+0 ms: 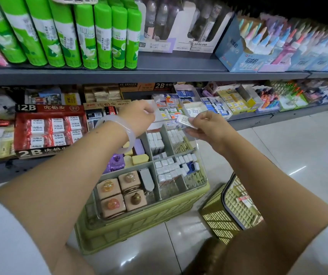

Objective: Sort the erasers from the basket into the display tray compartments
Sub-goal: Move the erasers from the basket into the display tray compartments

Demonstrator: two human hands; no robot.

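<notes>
- Basket [236, 207]: yellow-green, on floor at lower right, tilted; a few small packets inside, count unclear.
- Display tray [203, 175]: clear, grey dividers, sits on a green crate [139, 229]. Near-left compartment: 4 pink blocks w/ ornaments [119, 193] + 1 grey clip. Right compartments: many white erasers [171, 167], too many to count.
- Right hand [206, 128]: thumb and fingers pinch 1 white wrapped eraser [185, 121] above tray's far right compartment; label unreadable.
- Left hand [139, 116]: fingers curled at tray's far edge, just left of the eraser; contents unclear. 1 pale bangle [127, 133] on wrist.
- Shelf: red box [50, 130] marked "2B", "2B ERASER"; cartons "4B ERASER". Upper shelf: 8 green glue sticks [103, 36].
</notes>
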